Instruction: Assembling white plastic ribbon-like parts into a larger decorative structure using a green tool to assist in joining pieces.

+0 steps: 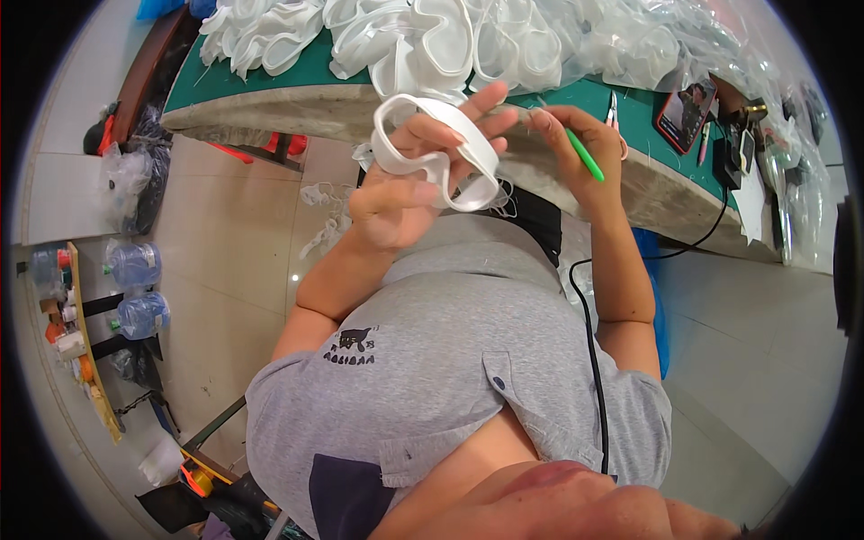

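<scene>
Fingers of the left hand [409,180] were curled around a white band [430,153], holding it up in front of the chest, just below the table [270,94] edge. The right hand [576,148] pinched a thin green tool [585,155] close to the band, its tip near the left fingertips. More white bands [378,36] lay piled on the green table. A phone [686,112] lay further right. The band was floppy, so it could slip or twist out of that grip. The tool tip could also poke a finger, being so close.

Phone [686,112] on table [297,85], right of rings [423,40]
</scene>
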A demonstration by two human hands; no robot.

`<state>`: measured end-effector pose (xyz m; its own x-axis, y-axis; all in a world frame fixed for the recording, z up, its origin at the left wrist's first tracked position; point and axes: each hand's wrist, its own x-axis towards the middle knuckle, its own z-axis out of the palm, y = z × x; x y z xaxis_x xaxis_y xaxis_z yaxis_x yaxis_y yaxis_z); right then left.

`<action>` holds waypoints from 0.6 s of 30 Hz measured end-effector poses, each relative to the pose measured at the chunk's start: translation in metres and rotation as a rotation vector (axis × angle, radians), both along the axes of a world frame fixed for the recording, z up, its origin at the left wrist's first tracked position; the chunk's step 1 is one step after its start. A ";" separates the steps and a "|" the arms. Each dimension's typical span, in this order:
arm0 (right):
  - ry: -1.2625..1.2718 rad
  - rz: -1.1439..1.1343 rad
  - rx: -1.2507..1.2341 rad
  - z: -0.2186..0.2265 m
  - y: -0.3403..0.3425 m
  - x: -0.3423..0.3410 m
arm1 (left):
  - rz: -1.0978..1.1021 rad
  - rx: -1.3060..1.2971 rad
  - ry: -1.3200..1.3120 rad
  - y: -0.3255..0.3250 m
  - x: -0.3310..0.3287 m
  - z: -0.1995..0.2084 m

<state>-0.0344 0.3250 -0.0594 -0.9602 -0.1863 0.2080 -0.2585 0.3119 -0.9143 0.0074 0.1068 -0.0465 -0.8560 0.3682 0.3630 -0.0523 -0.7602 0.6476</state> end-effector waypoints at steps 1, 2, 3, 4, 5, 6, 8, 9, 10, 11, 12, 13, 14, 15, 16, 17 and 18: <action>0.144 -0.087 0.133 -0.001 0.000 -0.004 | 0.020 0.057 -0.006 0.000 0.000 0.000; 0.294 -0.063 0.190 0.003 0.002 -0.007 | 0.015 0.058 -0.006 -0.001 -0.001 0.000; 0.294 -0.067 0.191 0.003 0.004 -0.008 | 0.023 0.051 0.008 -0.003 -0.002 0.000; 0.159 -0.032 0.101 0.003 0.006 -0.008 | 0.032 0.044 0.021 -0.004 -0.003 0.000; 0.023 0.006 0.009 0.003 0.007 -0.009 | 0.030 0.044 0.020 -0.005 -0.003 -0.001; 0.022 0.005 0.009 0.004 0.008 -0.011 | 0.027 0.051 0.027 -0.005 -0.004 -0.002; 0.217 0.046 0.189 0.008 0.010 -0.015 | 0.022 0.058 0.035 -0.004 -0.004 -0.001; 0.218 0.043 0.190 0.008 0.010 -0.015 | 0.046 0.068 -0.004 -0.003 -0.003 0.000; 0.209 0.046 0.171 0.006 0.010 -0.015 | 0.071 0.079 -0.044 -0.002 -0.002 0.001; 0.201 0.048 0.152 0.004 0.011 -0.015 | 0.068 0.079 -0.043 -0.001 0.000 0.003; 0.201 0.045 0.153 0.004 0.010 -0.014 | 0.103 0.016 -0.078 0.000 0.001 0.007; 0.102 0.074 -0.013 0.004 0.009 -0.011 | 0.137 -0.048 -0.112 0.001 0.001 0.009; 0.001 0.107 -0.180 0.004 0.006 -0.006 | 0.138 -0.048 -0.113 0.000 0.000 0.006; 0.000 0.108 -0.181 0.006 0.004 -0.002 | 0.188 -0.211 -0.148 0.001 -0.002 -0.001; 0.034 0.115 -0.194 0.010 0.002 0.001 | 0.237 -0.374 -0.183 0.002 -0.002 -0.007; 0.070 0.118 -0.206 0.012 0.001 0.004 | 0.258 -0.439 -0.187 0.008 -0.002 -0.010; 0.111 0.121 -0.153 0.012 -0.002 0.006 | 0.216 -0.504 -0.204 0.010 -0.001 -0.017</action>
<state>-0.0285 0.3231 -0.0473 -0.9024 -0.2568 0.3461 -0.3875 0.1320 -0.9123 0.0062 0.1167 -0.0639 -0.9650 0.2622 0.0085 -0.0920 -0.3686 0.9250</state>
